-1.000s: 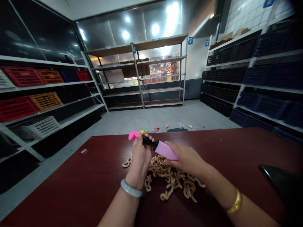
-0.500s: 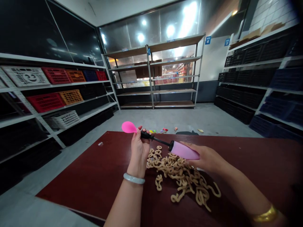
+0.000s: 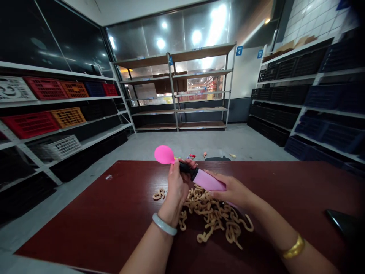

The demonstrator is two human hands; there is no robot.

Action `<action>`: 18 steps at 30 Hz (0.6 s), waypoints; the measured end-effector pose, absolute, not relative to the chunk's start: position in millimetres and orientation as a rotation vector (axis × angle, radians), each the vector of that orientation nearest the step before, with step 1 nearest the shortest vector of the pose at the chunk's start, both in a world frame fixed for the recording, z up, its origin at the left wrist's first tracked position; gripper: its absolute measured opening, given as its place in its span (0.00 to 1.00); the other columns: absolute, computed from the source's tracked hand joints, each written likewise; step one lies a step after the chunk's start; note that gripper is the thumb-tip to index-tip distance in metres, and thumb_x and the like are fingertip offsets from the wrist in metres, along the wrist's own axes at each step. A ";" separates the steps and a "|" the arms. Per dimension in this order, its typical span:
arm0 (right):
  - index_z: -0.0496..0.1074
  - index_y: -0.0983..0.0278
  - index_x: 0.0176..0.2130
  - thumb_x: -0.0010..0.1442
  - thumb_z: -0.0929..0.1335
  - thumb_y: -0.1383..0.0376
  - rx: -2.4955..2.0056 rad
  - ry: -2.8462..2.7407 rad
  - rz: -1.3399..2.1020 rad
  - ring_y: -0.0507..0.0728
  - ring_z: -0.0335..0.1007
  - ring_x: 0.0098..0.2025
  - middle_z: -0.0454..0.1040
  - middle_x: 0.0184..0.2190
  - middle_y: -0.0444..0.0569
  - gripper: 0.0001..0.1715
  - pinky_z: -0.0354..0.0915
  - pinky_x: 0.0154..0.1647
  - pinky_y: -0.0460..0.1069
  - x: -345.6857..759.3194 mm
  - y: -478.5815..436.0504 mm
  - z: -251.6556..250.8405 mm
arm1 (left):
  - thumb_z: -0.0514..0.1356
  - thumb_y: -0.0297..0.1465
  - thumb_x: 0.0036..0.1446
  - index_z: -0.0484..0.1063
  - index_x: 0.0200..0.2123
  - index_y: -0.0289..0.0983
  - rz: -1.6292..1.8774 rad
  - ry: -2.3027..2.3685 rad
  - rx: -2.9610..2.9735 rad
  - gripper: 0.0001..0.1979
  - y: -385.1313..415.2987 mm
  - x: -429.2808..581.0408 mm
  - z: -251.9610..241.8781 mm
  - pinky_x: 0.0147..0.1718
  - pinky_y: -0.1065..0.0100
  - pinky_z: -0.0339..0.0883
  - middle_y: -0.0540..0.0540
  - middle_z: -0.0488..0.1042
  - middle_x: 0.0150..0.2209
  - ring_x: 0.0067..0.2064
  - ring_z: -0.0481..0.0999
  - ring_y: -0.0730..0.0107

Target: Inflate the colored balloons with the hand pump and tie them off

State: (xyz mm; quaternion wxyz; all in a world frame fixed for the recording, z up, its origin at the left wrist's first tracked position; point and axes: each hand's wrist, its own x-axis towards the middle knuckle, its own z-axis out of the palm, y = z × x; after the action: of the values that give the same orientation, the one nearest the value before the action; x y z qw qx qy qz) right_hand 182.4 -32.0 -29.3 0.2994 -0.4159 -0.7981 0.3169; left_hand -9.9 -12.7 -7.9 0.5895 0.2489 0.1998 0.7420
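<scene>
A small, partly inflated pink balloon (image 3: 164, 154) sits at the tip of a hand-held balloon pump (image 3: 208, 180) with a pink barrel and black end. My left hand (image 3: 178, 182) is closed round the black end and pinches the balloon's neck there. My right hand (image 3: 232, 188) wraps the far end of the pink barrel. The pump's shaft is pushed in, so its black parts nearly meet. Below the hands, a heap of tan, curly, rope-like pieces (image 3: 211, 211) lies on the dark red table (image 3: 119, 220).
A dark flat object (image 3: 340, 222) lies at the table's right. A small clear scrap (image 3: 108, 177) is at the left. Small colourful bits (image 3: 192, 156) lie on the floor beyond. Shelves with crates (image 3: 68, 117) line both sides; a bare rack (image 3: 199, 110) stands behind.
The pump's shaft has slid into the barrel, bringing my hands closer together. The balloon looks larger and rounder. The view has shifted to the right.
</scene>
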 end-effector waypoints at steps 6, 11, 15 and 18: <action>0.57 0.54 0.67 0.54 0.73 0.55 -1.074 -2.109 0.913 0.67 0.60 0.63 0.62 0.64 0.49 0.46 0.55 0.63 0.61 172.4 -37.2 -29.0 | 0.61 0.32 0.57 0.62 0.29 0.37 1.820 0.429 0.577 0.10 -8.5 -20.9 -5.2 0.24 0.70 0.62 0.52 0.65 0.25 0.23 0.65 0.76; 0.60 0.56 0.66 0.51 0.74 0.56 -1.075 -2.134 1.080 0.68 0.65 0.58 0.67 0.61 0.51 0.46 0.58 0.61 0.61 183.4 -33.3 -26.2 | 0.58 0.26 0.55 0.61 0.28 0.36 2.008 0.465 0.518 0.07 5.9 -62.0 0.7 0.22 0.72 0.57 0.52 0.63 0.24 0.22 0.64 0.77; 0.61 0.58 0.65 0.52 0.73 0.55 -1.051 -2.175 1.213 0.67 0.68 0.55 0.71 0.57 0.51 0.44 0.64 0.56 0.58 202.1 -29.9 -18.4 | 0.57 0.24 0.56 0.60 0.28 0.36 2.094 0.471 0.407 0.07 15.3 -95.7 5.8 0.22 0.74 0.56 0.54 0.62 0.23 0.21 0.63 0.78; 0.64 0.60 0.63 0.53 0.73 0.54 -1.067 -2.205 1.243 0.65 0.71 0.51 0.74 0.53 0.50 0.42 0.66 0.52 0.56 212.1 -27.9 -14.3 | 0.55 0.24 0.60 0.62 0.30 0.35 2.025 0.415 0.315 0.05 15.3 -102.9 8.0 0.23 0.74 0.59 0.52 0.65 0.25 0.23 0.64 0.79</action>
State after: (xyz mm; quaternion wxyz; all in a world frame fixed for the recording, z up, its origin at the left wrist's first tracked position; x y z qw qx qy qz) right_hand 212.1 -27.9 -14.3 0.1961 -0.3810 -0.7871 0.4437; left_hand -102.9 15.3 8.0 0.5014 0.1302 0.1716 0.8380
